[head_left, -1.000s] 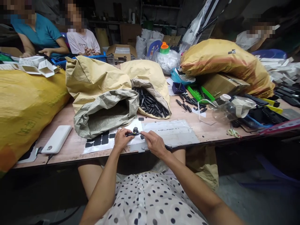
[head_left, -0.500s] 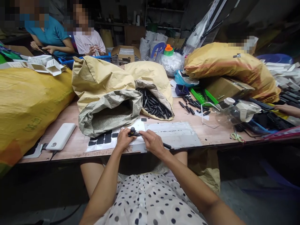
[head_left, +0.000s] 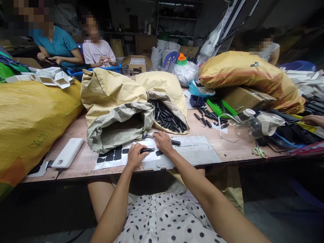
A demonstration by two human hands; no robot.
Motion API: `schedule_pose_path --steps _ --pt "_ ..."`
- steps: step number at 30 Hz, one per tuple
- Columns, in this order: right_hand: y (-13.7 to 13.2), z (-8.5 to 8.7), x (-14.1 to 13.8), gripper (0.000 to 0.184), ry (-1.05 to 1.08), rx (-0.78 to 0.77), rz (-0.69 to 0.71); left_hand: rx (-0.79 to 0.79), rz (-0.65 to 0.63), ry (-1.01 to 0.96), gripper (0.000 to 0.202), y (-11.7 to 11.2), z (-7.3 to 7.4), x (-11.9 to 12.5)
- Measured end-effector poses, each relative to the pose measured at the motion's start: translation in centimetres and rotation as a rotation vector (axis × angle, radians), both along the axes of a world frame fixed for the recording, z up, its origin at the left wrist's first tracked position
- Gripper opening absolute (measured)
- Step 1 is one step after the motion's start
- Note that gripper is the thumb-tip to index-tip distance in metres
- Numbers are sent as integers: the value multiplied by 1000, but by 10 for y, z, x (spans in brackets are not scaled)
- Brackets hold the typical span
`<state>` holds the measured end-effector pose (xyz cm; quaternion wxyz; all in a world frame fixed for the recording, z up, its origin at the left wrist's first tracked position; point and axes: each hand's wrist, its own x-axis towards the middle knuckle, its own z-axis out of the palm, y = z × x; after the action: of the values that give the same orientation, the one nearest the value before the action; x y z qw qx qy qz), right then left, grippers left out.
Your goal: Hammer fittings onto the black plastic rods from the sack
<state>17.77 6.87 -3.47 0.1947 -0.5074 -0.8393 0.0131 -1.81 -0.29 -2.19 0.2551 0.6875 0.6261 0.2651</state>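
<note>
My left hand (head_left: pixel 135 156) is closed around a slim black cylindrical piece (head_left: pixel 147 150), whose narrow end points right, just above the white sheet. Farther from me, my right hand (head_left: pixel 163 143) is closed over the shaft of a small hammer (head_left: pixel 175 142). Its metal head shows left of my fingers, near the sack's mouth, and its black handle sticks out to the right. Beneath my hands lies a white sheet (head_left: pixel 108 164) with several black rounded-square stickers, beside a grey board (head_left: pixel 197 152). My fingers partly hide both held things.
An open sack (head_left: pixel 115 126) stands close ahead, its inside dark. Another sack (head_left: pixel 164 82) spills black cylindrical pieces (head_left: pixel 168 116). A white power bank (head_left: pixel 68 152) lies left; scissors (head_left: pixel 260 152) and a clear plastic jug (head_left: pixel 269 123) are right. Co-workers sit across the table.
My right hand has moved the hammer up and away from the piece in my left hand. The piece now shows more clearly, and my left hand sits slightly nearer to me.
</note>
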Motion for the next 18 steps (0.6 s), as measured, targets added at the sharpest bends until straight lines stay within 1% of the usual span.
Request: schedule_pose_path --steps 2,4,7,9,10,11,12,14,15,16,17,18 --pt "-1 -2 0 28 -13 10 -3 15 -3 -29 13 1 -1 0" --pt "-2 -2 0 27 -23 14 -9 31 11 -105 14 0 -1 0" --pt "-2 -2 -2 25 -35 23 -16 41 81 -350 21 -10 4 -1" --pt "-1 -3 -5 23 -43 31 -23 -18 94 -566 30 -26 11 -4" --pt "-1 -3 -6 22 -47 34 -27 -90 64 -668 35 -37 14 -6" --pt "-1 -3 -7 22 -51 37 -33 -198 -1 -752 40 -48 17 -9" --pt "-1 -3 -7 21 -53 39 -38 -337 -93 -813 45 -60 18 -12" --pt "-1 -3 -8 21 -57 42 -44 -648 -282 -851 52 -81 14 -14" --pt "-2 -3 -9 21 -59 42 -46 -778 -336 -840 55 -90 7 -14" --pt "-2 -2 -9 21 -62 40 -47 -868 -344 -818 56 -97 -2 -12" --pt "-3 -1 -9 21 -65 37 -48 -914 -300 -790 57 -103 -14 -9" --pt "-3 -1 -10 20 -68 32 -48 -926 -215 -748 55 -108 -27 -4"
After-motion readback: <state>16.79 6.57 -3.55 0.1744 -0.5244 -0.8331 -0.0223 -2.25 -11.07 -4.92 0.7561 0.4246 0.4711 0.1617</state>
